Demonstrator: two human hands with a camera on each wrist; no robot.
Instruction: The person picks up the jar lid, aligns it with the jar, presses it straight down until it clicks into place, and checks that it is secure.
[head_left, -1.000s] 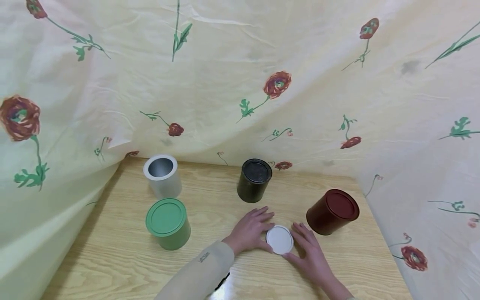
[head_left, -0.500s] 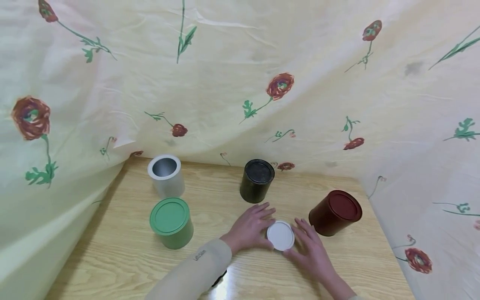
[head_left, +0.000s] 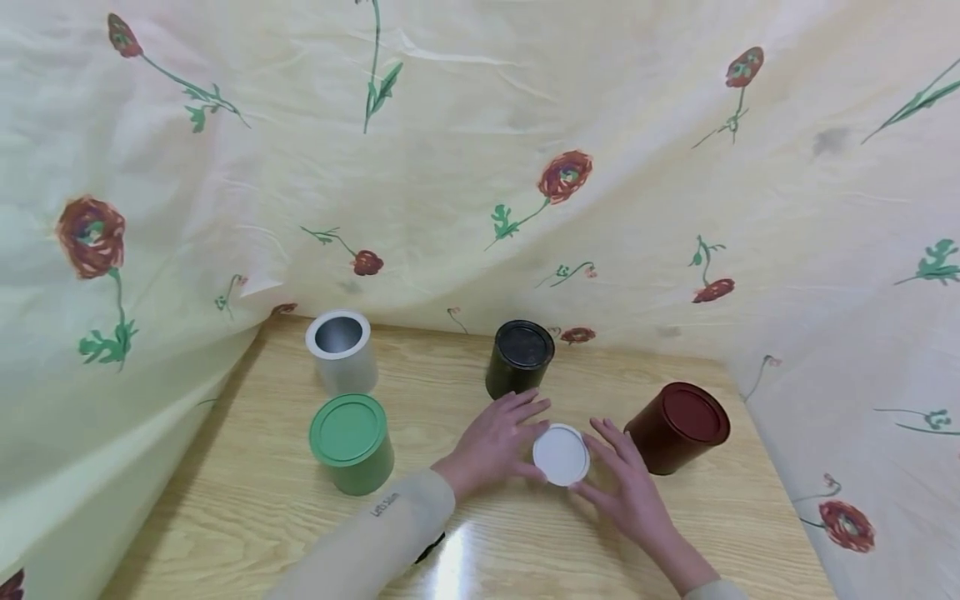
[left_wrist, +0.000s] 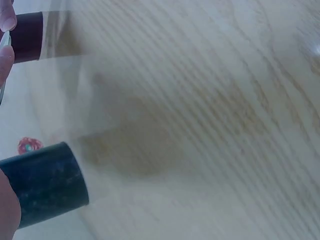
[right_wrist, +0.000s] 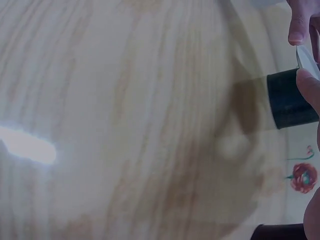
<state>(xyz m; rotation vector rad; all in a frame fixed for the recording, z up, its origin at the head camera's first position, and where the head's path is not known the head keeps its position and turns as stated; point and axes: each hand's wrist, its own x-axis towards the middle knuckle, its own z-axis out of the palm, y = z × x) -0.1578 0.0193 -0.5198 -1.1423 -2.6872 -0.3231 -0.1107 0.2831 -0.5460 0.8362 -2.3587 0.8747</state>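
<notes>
A round white lid [head_left: 561,455] is held level between both hands, over the table in front of the black canister [head_left: 517,367]. My left hand [head_left: 495,446] grips its left edge with thumb and fingers, and my right hand [head_left: 626,483] grips the right edge the same way. Seen edge-on, the lid [right_wrist: 307,60] looks thin in the right wrist view, with the thumb at its near rim. In the left wrist view only fingertips [left_wrist: 6,62] and a sliver of the lid show at the left border.
An open silver-grey canister [head_left: 345,358] stands at the back left, behind a green canister [head_left: 352,450] with a lid. A dark red canister [head_left: 671,433] stands right of my right hand. Floral cloth [head_left: 450,208] hangs behind the wooden table [head_left: 247,500].
Both hands have carried the white lid up and slightly away from the body, closer to the black canister. The head view has shifted a little; the canisters have stayed in place.
</notes>
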